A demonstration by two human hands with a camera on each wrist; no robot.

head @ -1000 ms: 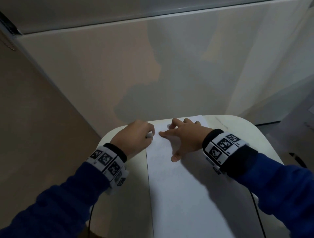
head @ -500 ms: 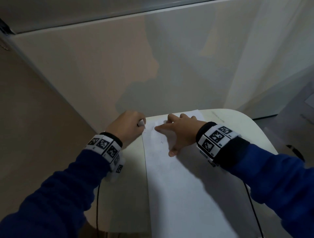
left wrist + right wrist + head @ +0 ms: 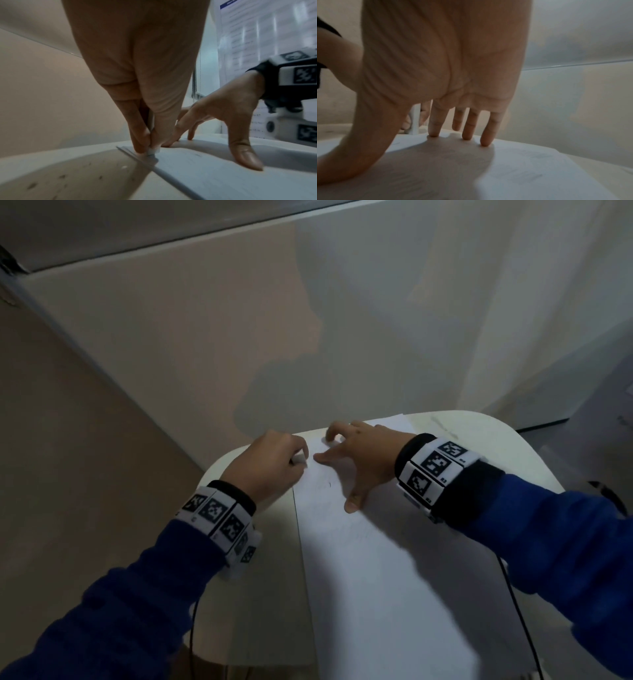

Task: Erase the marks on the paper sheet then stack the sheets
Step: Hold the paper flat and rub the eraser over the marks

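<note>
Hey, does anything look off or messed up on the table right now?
Nothing serious. Small crumbs and specks dot the table left of the paper, likely eraser debris. The left hand pinches the eraser at the paper's edge; the right hand presses it flat.

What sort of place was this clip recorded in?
Probably an office or classroom corner, though that is a guess. A small white table stands against plain wall panels, with paper sheets on it. The left wrist view shows a printed notice on the wall.
</note>
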